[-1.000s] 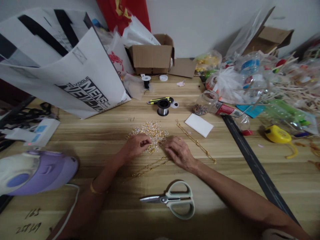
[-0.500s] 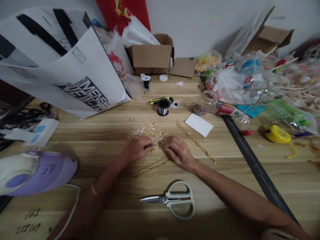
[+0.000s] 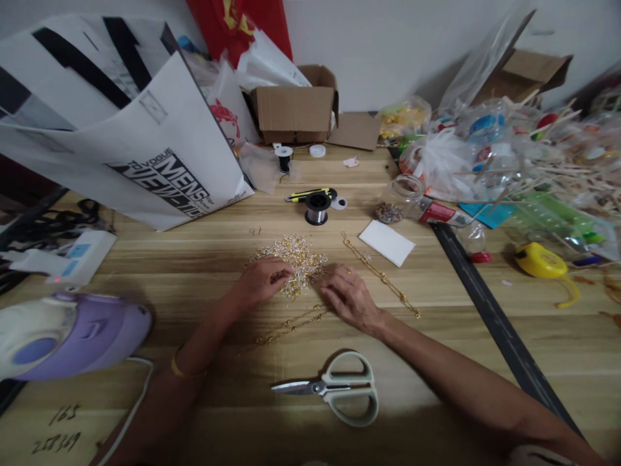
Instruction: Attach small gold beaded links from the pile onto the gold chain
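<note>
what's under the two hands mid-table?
The near edge of a pile of small gold fittings lies under the left hand and the right hand fingertips. A thin gold chain runs out from beneath the right hand. Whatever either hand pinches is covered.

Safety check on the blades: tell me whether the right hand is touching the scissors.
Apart. The head view shows a strip of bare table between the right hand and the scissors; the fingers lie by the gold bead pile instead.

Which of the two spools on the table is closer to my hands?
The silver wire spool, beside the yellow-and-black knife; the black thread spool stands farther back, by the cardboard box.
</note>
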`<state>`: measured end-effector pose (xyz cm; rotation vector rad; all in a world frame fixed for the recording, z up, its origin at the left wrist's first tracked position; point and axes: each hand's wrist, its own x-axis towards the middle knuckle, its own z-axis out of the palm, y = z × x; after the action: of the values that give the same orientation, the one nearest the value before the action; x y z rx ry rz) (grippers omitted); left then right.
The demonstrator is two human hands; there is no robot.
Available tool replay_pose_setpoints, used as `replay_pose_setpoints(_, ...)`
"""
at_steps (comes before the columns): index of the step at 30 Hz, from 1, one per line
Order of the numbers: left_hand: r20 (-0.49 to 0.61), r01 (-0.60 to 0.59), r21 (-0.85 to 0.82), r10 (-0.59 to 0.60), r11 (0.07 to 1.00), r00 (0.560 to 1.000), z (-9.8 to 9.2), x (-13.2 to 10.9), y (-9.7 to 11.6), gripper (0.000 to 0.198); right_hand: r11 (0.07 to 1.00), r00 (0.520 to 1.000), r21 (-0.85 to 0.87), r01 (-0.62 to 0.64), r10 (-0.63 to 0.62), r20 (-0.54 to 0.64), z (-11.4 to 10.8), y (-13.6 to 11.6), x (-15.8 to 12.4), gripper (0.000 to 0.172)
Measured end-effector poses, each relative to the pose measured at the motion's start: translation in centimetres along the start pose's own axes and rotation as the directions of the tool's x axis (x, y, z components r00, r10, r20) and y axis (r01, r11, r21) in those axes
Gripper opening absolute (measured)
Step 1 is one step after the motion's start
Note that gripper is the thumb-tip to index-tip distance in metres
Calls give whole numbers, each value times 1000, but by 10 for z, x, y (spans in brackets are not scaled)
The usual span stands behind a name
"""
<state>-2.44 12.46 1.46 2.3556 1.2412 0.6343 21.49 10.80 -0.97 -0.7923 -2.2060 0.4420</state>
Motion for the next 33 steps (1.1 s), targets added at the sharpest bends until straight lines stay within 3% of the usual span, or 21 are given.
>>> replay_pose_setpoints(5,60,-44,84,39,995,997,-7,2,0,11,1000,1000,-2,-1,1,-1,-1,-1,1,10)
replay_pose_setpoints(15,141,5,142,-25,990,990,-17,-1,-5,14,1000,1000,-18,-16,16,11,0,-1,0,11)
replay_pose_setpoints(21,134,12,149,-32,989,991,-9,0,3,15,1000,1000,5,-6,6,14,-1,-2,0,9)
replay_pose_setpoints(33,173,-121,200,86,972,981,7,-2,12,27,999,999,9,-32,31,29,0,-1,0,10)
